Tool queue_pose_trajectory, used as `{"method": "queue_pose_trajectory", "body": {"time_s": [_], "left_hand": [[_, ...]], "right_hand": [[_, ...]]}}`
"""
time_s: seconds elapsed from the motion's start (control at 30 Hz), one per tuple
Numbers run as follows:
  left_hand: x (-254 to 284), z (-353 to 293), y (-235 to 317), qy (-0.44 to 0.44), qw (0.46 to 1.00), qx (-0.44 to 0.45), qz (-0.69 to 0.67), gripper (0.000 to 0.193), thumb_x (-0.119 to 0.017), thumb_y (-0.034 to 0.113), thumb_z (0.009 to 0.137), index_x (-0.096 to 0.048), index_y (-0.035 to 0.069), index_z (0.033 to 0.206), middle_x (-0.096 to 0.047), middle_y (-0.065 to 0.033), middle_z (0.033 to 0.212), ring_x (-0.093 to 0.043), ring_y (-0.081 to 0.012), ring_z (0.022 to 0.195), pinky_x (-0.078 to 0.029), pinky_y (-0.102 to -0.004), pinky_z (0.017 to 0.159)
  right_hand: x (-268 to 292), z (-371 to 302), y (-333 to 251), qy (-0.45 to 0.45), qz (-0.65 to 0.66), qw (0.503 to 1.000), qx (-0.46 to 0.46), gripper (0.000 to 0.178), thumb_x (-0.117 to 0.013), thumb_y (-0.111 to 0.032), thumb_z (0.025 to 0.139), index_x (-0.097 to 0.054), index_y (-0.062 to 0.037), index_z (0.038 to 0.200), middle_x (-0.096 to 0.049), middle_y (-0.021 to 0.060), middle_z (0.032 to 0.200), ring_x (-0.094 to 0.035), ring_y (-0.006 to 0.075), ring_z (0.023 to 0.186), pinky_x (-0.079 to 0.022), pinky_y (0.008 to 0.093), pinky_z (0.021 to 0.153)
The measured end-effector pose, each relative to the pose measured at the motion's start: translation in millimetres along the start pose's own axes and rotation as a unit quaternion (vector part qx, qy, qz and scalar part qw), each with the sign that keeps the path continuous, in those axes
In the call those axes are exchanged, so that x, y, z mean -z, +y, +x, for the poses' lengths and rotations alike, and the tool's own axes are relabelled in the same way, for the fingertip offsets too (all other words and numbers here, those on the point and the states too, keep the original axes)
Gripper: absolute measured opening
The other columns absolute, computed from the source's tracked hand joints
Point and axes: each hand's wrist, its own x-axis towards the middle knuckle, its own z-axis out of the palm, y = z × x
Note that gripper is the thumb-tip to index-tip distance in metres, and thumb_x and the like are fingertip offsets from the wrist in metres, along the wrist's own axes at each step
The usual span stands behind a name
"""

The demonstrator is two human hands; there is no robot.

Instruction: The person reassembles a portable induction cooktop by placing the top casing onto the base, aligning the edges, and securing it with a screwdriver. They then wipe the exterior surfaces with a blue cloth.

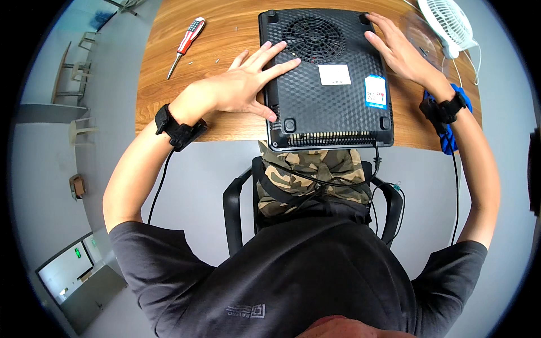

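A black flat appliance lies upside down on the wooden table, its round fan grille and labels facing up. My left hand rests flat on its left side, fingers spread across the ribbed underside. My right hand presses flat against its right edge near the far corner. Neither hand holds anything. The appliance's black cord hangs off the near edge toward my lap.
A screwdriver with a red and white handle lies at the far left of the table, with a few small screws beside it. A white desk fan stands at the far right. A blue object sits under my right wrist.
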Motion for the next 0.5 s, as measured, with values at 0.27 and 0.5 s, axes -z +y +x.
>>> {"method": "queue_pose_trajectory", "body": {"time_s": [0.27,0.5], "left_hand": [[-2,5,-2,-0.058,0.998,-0.009,0.024,0.128,-0.083,0.062,0.069,-0.011,0.021,0.166,0.006,-0.0242,0.17,0.005,-0.0474,0.157,-0.015,-0.0585,0.127],[-6,16,-14,-0.123,0.992,-0.025,0.006,0.136,-0.076,0.075,0.068,-0.007,0.007,0.165,0.01,-0.034,0.166,0.012,-0.0529,0.154,-0.013,-0.063,0.124]], "right_hand": [[-42,20,2,-0.044,-0.025,0.999,0.0,0.069,-0.044,-0.053,0.107,-0.035,-0.0063,0.157,-0.029,0.0216,0.165,-0.023,0.0488,0.151,-0.02,0.0546,0.126],[-55,15,0,-0.011,0.007,1.0,-0.007,0.063,-0.051,-0.043,0.106,-0.036,-0.0092,0.157,-0.027,0.0176,0.167,-0.019,0.0522,0.152,-0.02,0.0557,0.126]]}}
